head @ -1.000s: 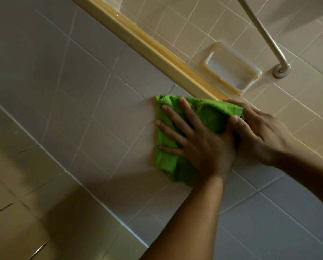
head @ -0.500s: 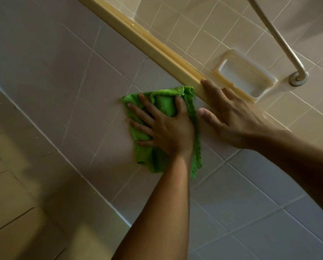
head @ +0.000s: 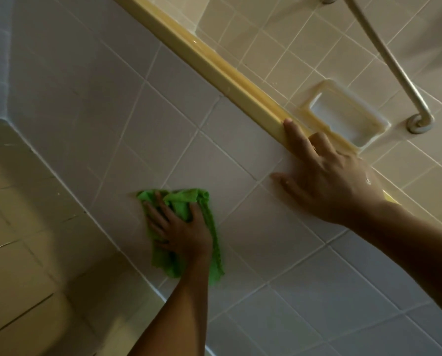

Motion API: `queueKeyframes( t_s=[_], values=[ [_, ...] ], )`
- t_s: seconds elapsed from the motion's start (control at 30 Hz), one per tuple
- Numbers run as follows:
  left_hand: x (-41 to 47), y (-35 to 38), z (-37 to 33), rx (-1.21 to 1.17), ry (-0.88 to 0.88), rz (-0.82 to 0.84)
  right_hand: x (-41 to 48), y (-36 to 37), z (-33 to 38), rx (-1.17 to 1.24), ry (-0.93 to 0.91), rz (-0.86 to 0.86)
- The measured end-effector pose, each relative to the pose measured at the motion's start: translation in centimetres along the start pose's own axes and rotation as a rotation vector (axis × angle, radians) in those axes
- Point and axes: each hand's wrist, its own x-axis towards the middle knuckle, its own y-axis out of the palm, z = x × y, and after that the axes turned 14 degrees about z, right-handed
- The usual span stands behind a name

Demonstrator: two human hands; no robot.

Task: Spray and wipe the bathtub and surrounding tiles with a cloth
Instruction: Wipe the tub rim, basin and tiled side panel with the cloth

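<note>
Pressing flat, the left hand spreads its fingers wide over the green cloth and pins it to the wall tiles, low down near the bottom edge. The broad contact likely spreads pressure for wiping. The right hand lies open and empty, palm on the tiles, fingertips reaching the yellow trim, probably to brace the person's lean. Soap dish and rail sit beyond the trim, untouched. No spray bottle shows.
</note>
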Motion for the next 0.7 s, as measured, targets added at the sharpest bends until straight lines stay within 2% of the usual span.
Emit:
queueKeyframes(
  t_s=[0.13,0.23,0.37,0.53,0.7],
  values=[
    [-0.8,-0.6,5.0,0.048,-0.023,0.008,-0.1,0.0,0.0,-0.012,0.012,0.006],
    [-2.0,-0.3,7.2,0.0,-0.163,0.019,-0.2,-0.1,0.2,-0.022,0.017,-0.002],
    [-5.0,0.5,6.7,-0.149,-0.301,0.046,-0.2,-0.3,0.4,-0.046,0.035,-0.011],
    [-8.6,1.7,4.8,-0.027,-0.162,0.134,-0.3,-0.3,0.6,-0.07,0.057,-0.025],
    [-9.4,2.1,3.0,0.149,0.144,0.153,-0.4,-0.3,0.7,-0.061,0.067,-0.019]
  ],
)
